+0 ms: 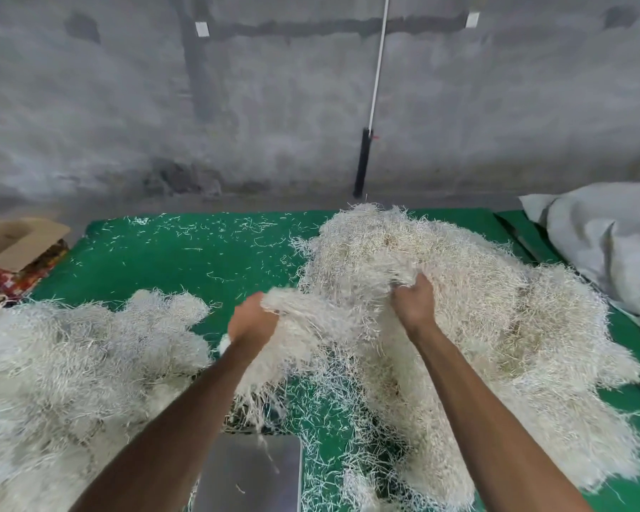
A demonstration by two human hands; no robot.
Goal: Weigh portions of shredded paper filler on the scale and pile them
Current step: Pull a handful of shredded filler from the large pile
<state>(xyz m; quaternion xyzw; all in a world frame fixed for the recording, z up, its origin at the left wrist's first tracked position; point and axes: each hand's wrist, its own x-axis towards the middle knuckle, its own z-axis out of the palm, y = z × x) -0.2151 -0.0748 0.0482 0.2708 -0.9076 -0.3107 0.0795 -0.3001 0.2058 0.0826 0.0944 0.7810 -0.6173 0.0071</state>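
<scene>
Grey sack (606, 238) right, cardboard (19, 240) left, concrete wall (274, 105) behind.

Two bare forearms and hands (252, 323) (no sleeves, no gloves).

The table (207, 253) carries two paper piles: one at left (71, 364), a larger one at right (477, 308). The scale (252, 471) sits at the near edge between them. Cardboard (15, 242) lies far left; a sack (606, 238) far right. A wall (274, 105) stands behind.
</scene>
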